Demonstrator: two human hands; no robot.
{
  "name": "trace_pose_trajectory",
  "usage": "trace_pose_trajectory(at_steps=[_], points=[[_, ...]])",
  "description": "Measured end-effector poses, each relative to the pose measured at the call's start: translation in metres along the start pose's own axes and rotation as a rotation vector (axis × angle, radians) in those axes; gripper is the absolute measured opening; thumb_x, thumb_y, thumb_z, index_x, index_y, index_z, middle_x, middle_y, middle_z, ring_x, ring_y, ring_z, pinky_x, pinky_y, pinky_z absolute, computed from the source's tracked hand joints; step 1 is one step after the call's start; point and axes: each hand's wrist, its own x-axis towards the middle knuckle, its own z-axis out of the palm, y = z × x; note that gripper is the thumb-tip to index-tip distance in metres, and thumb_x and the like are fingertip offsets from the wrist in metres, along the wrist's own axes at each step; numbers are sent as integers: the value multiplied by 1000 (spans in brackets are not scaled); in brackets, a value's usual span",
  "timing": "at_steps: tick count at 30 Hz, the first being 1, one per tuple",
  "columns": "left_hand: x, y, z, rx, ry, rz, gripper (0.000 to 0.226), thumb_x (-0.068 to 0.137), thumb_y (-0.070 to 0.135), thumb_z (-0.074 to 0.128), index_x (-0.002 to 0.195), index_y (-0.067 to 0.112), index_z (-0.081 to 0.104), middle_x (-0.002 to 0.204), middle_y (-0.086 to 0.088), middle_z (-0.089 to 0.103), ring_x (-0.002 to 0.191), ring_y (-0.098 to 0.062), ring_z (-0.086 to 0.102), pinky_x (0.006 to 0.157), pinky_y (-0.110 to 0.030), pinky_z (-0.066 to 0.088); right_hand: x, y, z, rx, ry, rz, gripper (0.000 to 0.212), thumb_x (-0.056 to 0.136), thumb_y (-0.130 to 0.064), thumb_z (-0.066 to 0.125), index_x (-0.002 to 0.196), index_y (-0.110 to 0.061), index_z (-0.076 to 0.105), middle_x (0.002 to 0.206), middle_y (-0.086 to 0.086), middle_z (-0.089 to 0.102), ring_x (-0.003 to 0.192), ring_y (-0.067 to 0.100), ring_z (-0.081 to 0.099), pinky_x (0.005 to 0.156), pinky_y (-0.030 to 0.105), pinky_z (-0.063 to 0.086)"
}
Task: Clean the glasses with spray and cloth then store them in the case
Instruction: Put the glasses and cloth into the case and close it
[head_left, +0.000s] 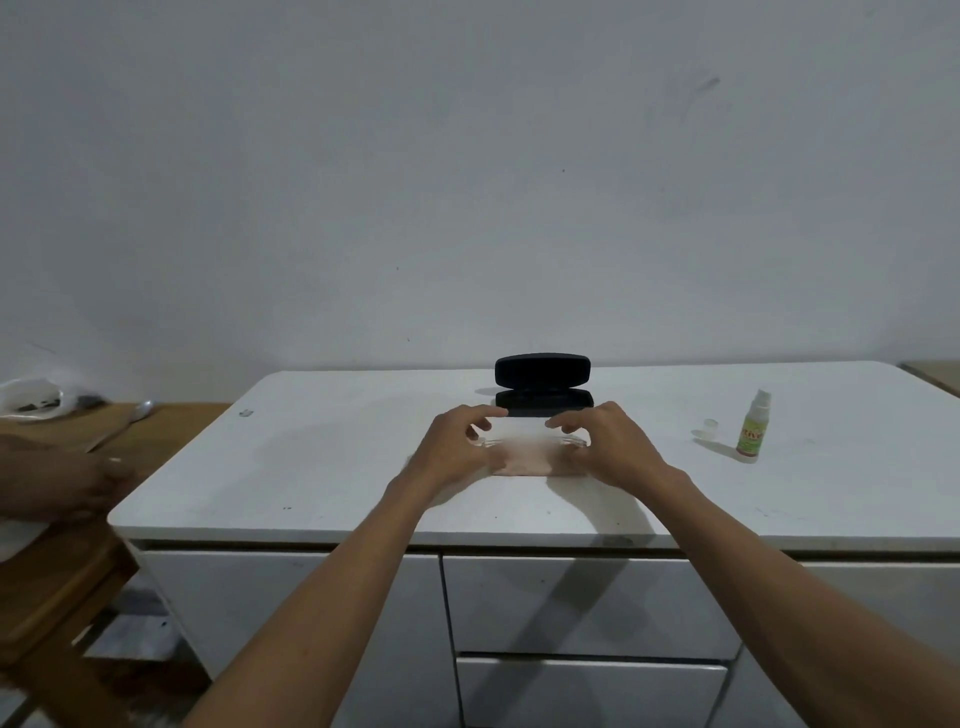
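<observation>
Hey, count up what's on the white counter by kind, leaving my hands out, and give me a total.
Glasses case, open: 1
Spray bottle: 1
Bottle cap: 1
Pink cloth: 1
Clear glasses, blurred: 1
Total: 5

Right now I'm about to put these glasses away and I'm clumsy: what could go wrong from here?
1. The glasses are clear and blurred between your left hand and right hand; fingers may smudge the lenses.
2. The open case sits just behind your hands; a push forward might knock it or snap its lid shut.
3. The spray bottle stands uncapped, its cap beside it; a right elbow swing could tip it.
</observation>
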Motion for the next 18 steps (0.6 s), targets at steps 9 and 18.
trace_pose_trajectory(at_steps=[9,18], points=[[1,10,-4,292,-168,22,53,72,32,84,122,38,70,113,4,66,99,-14,58,84,-30,49,-6,6,-8,-55,-122,-28,59,71,-55,81,128,-45,67,114,-1,74,107,17,65,91,33,51],[-2,1,-2,246,-133,50,49,68,40,79,116,42,72,98,9,64,80,-2,58,71,-23,48,-3,13,-5,-85,-104,-106,58,79,-55,73,135,-44,62,110,-6,71,102,13,48,80,30,43]])
